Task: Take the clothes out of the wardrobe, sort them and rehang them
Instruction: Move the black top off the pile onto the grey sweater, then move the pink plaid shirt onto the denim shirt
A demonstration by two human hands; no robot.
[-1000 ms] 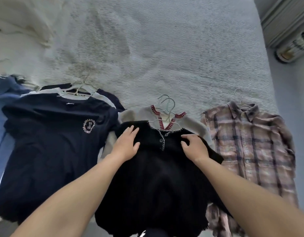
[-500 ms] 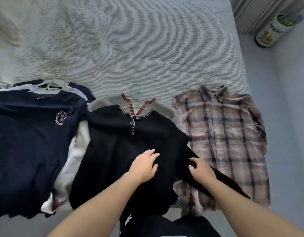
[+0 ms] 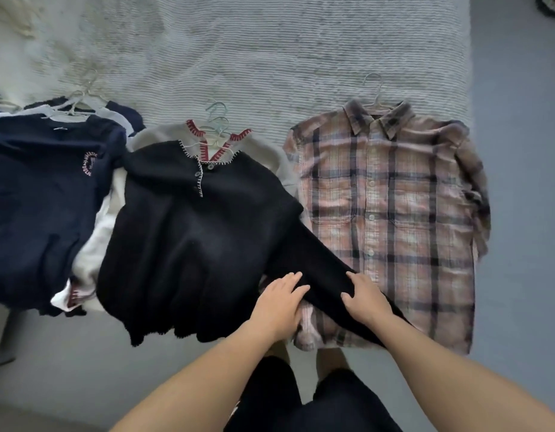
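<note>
Black cardigan (image 3: pixel 189 244): laid on the bed (image 3: pixel 270 57) at centre frame, over a cream garment (image 3: pixel 270 157).
Sleeve (image 3: pixel 320 269): stretched across the plaid shirt (image 3: pixel 394 213) at right.
Left hand (image 3: pixel 277 304): fingers spread flat, pressed on the sleeve.
Right hand (image 3: pixel 365 299): fingers curled, sleeve gripped.
Navy top (image 3: pixel 36 198): at left.

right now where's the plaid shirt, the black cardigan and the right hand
plaid shirt (image 3: pixel 394 219): head view, on the button placket mid-chest
black cardigan (image 3: pixel 189 238): head view, on the front body panel
right hand (image 3: pixel 365 299): head view, on the back of the hand
</note>
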